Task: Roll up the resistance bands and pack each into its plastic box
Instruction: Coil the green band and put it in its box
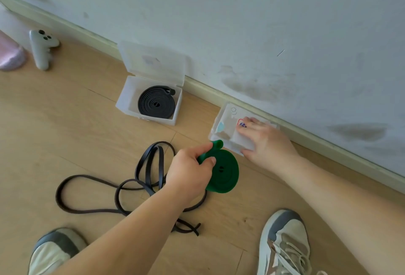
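My left hand (188, 171) grips a rolled green resistance band (225, 171) just above the floor, thumb on its flat face. My right hand (265, 141) rests on the lid of a closed clear plastic box (225, 124) by the skirting board, thumb at its near edge, fingers spread over the top. Farther left an open clear box (131, 97), lid leaning on the wall, holds a rolled black band (156, 105). A loose dark band (122, 189) lies tangled on the wooden floor under my left forearm.
A white wall and its skirting board (285, 121) run diagonally behind the boxes. A pale controller (41, 49) and a pink object (9, 53) lie at the far left. My two shoes (285, 246) stand at the bottom edge.
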### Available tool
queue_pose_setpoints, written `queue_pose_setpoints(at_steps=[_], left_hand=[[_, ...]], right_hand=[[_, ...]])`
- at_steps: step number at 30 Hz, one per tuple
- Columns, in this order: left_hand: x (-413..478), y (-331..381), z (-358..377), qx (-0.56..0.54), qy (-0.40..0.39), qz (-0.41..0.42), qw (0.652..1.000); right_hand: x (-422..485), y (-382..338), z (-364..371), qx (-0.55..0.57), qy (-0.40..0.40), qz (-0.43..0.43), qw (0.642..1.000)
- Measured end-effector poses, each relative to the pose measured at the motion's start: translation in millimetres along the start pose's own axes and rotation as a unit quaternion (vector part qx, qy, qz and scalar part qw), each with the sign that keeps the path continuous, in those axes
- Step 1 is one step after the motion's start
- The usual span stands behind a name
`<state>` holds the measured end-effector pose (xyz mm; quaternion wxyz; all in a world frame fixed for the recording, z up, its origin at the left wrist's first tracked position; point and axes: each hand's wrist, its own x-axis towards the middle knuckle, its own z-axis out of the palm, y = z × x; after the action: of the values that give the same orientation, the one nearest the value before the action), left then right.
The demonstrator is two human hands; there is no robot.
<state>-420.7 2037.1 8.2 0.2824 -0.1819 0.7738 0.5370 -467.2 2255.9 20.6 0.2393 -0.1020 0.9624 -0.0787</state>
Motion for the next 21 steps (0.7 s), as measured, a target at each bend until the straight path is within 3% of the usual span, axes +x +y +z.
queue_pose_setpoints(at_steps=[3,6,10,13,17,21], left_hand=[[-1,4,-9,0.028,0.005,0.025,0.999],[-2,16,-14,0.11,0.003,0.051,0.993],[-5,29,-10,0.278,-0.001,0.105,0.955],[-8,30,-2,0.34,0.004,0.129,0.932],[-6,25,5,0.351,0.01,0.119,0.929],[-3,8,-10,0.277,-0.009,0.048,0.96]], right_hand=[[-4,1,-20,0.131,-0.027,0.037,0.99],[-9,-5,-26,0.178,-0.039,0.066,0.981],[-8,-19,-26,0.12,-0.036,0.062,0.99],[-7,-37,-26,0.029,-0.03,0.073,0.996],[-11,-50,-26,-0.003,-0.031,0.034,0.999],[-20,-30,-31,0.082,0.057,0.047,0.994]])
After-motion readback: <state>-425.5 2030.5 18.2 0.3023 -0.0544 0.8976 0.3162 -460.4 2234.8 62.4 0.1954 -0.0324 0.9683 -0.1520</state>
